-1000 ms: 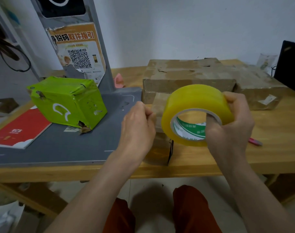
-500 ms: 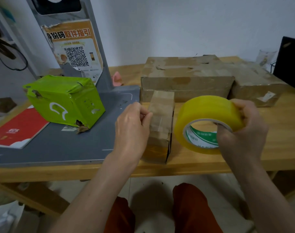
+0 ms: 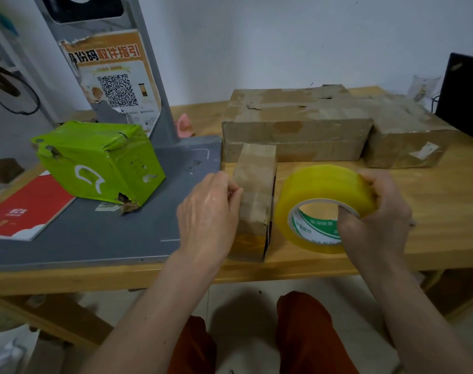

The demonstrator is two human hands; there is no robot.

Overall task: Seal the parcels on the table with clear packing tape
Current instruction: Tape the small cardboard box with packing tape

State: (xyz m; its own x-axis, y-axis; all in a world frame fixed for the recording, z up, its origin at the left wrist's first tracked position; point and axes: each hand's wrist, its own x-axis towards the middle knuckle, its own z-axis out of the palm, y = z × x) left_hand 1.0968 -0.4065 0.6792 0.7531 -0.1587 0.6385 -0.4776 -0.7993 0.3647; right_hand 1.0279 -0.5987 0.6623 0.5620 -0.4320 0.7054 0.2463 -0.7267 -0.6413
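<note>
Head view: right hand [image 3: 375, 220] grips tape roll [image 3: 324, 195]; left hand [image 3: 211, 209] pinches at the small parcel [image 3: 255, 190] between them; the barely visible strip could fold onto itself.

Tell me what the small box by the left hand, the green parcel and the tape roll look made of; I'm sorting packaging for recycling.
Small box: brown corrugated cardboard, glossy bands suggesting tape already on it.
Green parcel: shiny lime plastic film, creased; a torn corner shows brown beneath, likely cardboard.
Tape roll: translucent yellowish plastic tape wound on a white core printed green inside, probably paperboard.
</note>
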